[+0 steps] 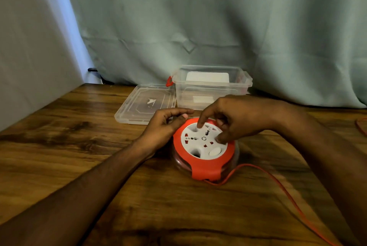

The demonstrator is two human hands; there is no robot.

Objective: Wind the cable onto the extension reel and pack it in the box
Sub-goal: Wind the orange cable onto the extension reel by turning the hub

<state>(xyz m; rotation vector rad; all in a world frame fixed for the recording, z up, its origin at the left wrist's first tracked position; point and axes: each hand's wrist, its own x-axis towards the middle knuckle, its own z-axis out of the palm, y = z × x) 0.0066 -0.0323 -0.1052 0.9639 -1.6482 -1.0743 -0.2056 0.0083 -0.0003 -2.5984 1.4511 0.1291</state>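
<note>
The extension reel (204, 152), orange with a white socket face, lies flat on the wooden table (79, 156). My left hand (164, 124) holds its left rim, fingers curled at the top edge. My right hand (230, 120) is on the white face, index fingertip in a finger hole and thumb pressing near the right side. The orange cable (278, 184) leaves the reel's front and trails off to the lower right. The clear plastic box (210, 86) with red latches stands open behind the reel.
The box's clear lid (143, 104) lies flat to the left of the box. A green curtain (218, 27) hangs behind the table. Another stretch of orange cable (361, 126) shows at the right edge. White items sit inside the box.
</note>
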